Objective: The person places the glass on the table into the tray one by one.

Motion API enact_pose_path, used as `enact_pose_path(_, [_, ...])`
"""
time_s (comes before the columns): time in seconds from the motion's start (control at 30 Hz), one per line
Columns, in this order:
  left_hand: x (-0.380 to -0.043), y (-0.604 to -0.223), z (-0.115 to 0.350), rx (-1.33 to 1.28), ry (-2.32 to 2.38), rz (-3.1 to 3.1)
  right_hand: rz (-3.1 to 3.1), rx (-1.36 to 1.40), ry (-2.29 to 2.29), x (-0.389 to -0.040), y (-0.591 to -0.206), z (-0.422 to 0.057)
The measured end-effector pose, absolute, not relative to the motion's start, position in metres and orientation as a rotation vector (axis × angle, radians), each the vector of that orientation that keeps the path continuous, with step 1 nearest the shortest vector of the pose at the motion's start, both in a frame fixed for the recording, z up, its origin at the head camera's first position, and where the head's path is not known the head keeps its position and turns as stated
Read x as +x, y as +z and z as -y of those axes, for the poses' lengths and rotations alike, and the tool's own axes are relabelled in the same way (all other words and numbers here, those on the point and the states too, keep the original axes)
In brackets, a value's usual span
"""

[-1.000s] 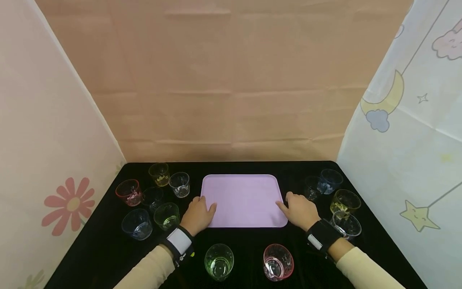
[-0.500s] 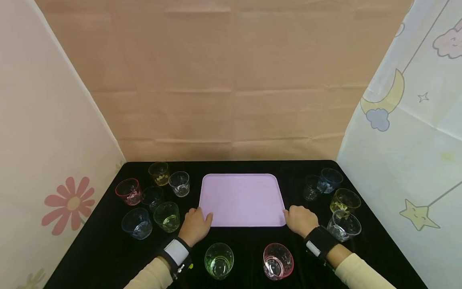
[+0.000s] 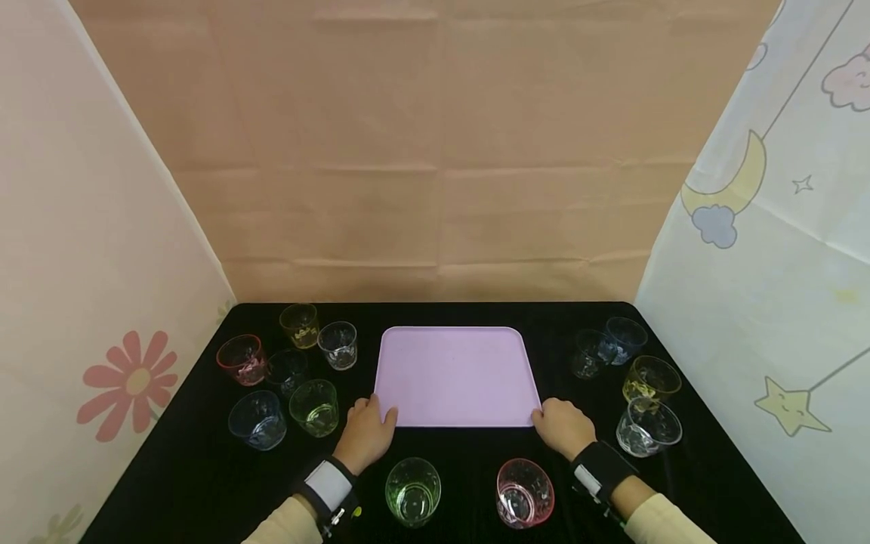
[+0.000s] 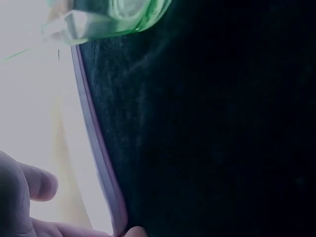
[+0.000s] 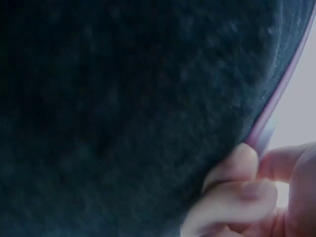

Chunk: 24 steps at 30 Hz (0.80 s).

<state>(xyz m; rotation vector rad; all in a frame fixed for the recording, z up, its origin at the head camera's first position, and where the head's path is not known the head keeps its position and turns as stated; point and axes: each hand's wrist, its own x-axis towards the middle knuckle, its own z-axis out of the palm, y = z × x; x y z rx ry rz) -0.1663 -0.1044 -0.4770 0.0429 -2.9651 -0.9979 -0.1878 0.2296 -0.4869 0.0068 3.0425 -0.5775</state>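
Note:
A lilac rectangular tray [image 3: 455, 378] lies flat on the black table. My left hand [image 3: 367, 436] is at its near left corner, with the thumb reaching over the surface. In the left wrist view, one fingertip [image 4: 136, 232] shows just outside the tray's rim [image 4: 101, 153]. At the near right corner my right hand [image 3: 564, 428] grips the edge. The right wrist view has its curled fingers [image 5: 234, 202] against the outer side of the rim [image 5: 284, 84], the thumb opposite. Nearer to me, between my forearms, stand a green glass [image 3: 413, 493] and a pink glass [image 3: 525, 493].
Several glasses stand left of the tray, among them a red one [image 3: 242, 360], a blue one [image 3: 258, 421] and a green one [image 3: 315, 408]. More are on the right, including a yellow one [image 3: 650, 379] and a clear one [image 3: 648, 428]. Brown paper [image 3: 435, 151] hangs behind.
Both hands have slid toward me along the tray's sides to its near corners. My right thumb has drawn back from the tray's surface to its edge. The glasses stand as before.

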Motion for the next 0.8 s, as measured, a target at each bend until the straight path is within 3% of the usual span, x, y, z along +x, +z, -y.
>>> enact_pose_path(0.8, [-0.153, -0.491, 0.111, 0.12, -1.258, 2.73, -2.994, 0.052, -0.714, -0.193, -0.502, -0.236])
